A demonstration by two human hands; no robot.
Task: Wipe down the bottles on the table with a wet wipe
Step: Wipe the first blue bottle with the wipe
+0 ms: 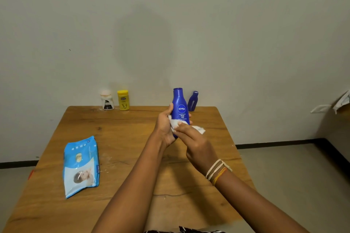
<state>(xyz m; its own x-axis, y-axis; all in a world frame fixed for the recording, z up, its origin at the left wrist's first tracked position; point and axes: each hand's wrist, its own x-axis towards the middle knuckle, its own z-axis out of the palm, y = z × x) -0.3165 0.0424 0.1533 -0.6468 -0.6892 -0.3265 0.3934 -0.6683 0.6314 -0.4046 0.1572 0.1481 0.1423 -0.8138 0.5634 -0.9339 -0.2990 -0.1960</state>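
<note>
My left hand point(165, 128) grips the lower part of a tall blue lotion bottle point(180, 105), holding it upright above the wooden table point(121, 138). My right hand point(195, 143) presses a white wet wipe point(175, 125) against the bottle's lower front, with one end of the wipe sticking out to the right. A smaller dark blue bottle point(193, 101) stands at the table's far edge, just behind. A yellow bottle point(123, 99) and a white bottle with a pale cap point(107, 101) stand at the far left edge.
A blue pack of wet wipes point(81, 165) lies flat on the left side of the table. The wall runs right behind the table's far edge. A cardboard box with paper point(341, 104) is at the far right.
</note>
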